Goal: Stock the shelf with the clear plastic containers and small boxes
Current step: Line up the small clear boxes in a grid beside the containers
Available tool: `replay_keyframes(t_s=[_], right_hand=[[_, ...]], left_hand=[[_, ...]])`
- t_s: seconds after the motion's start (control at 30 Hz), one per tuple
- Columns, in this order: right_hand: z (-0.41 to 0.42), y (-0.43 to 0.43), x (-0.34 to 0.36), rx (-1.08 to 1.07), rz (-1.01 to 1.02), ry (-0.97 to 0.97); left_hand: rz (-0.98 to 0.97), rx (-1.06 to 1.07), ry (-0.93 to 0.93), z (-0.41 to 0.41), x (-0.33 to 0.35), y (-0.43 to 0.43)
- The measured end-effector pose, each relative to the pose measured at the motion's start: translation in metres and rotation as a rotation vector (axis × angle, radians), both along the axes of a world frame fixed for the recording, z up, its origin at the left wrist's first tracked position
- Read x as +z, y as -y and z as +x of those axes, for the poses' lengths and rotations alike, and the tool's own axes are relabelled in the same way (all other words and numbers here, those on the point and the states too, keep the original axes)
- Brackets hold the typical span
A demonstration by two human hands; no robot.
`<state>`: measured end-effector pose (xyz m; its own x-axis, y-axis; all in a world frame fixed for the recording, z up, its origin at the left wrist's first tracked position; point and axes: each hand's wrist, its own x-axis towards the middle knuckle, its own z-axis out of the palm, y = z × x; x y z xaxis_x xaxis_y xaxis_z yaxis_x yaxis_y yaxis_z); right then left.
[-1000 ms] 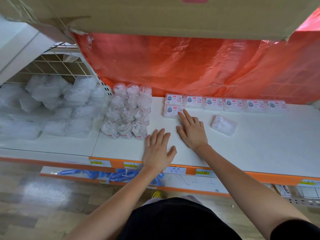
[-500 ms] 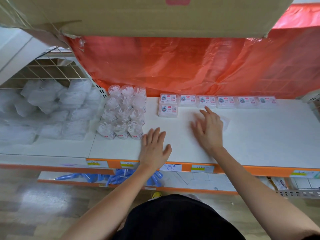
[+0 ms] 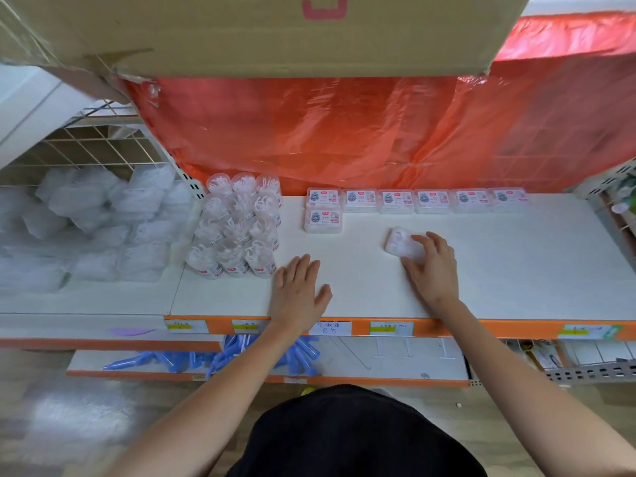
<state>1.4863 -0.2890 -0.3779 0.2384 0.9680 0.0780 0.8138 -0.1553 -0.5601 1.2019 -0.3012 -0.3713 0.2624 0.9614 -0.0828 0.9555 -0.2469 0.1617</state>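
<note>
Since 1 s ago the R hand (image 3: 433, 266) has left the 2nd-row box (image 3: 322, 220) and swung right to the loose box (image 3: 401, 243), which lies skewed mid-shelf, well apart from the others. Grip: fingers curled over the box's right end, thumb at its near edge, so it has hold of it, though the box looks to be resting on the shelf (image 3: 516, 287), not lifted. L hand (image 3: 297, 290) lies flat w/ straight fingers, holding nothing, near the front edge, same spot as before. Progress, my read: early-to-mid. Done: back row (image 3: 413, 201) of six boxes along the far edge, one box starting row 2 at the left, plus a tight block of clear containers (image 3: 237, 228) further left. Left to do: the loose box prob. goes beside the 2nd-row box, and most of the shelf's near and right area is unfilled. Behind hangs a red plastic sheet (image 3: 344, 132); overhead, a cardboard carton (image 3: 275, 29).
</note>
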Motion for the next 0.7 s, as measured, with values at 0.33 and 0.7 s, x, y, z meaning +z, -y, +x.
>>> replay_keyframes(t_s=[0.33, 0.7], right_hand=[[-0.054, 0.020, 0.019, 0.261, 0.126, -0.168], [-0.074, 0.027, 0.047, 0.085, -0.013, -0.701]], left_hand=[[-0.430, 0.451, 1.007, 0.033, 0.042, -0.017], [-0.698, 0.557, 1.342, 0.039, 0.052, -0.017]])
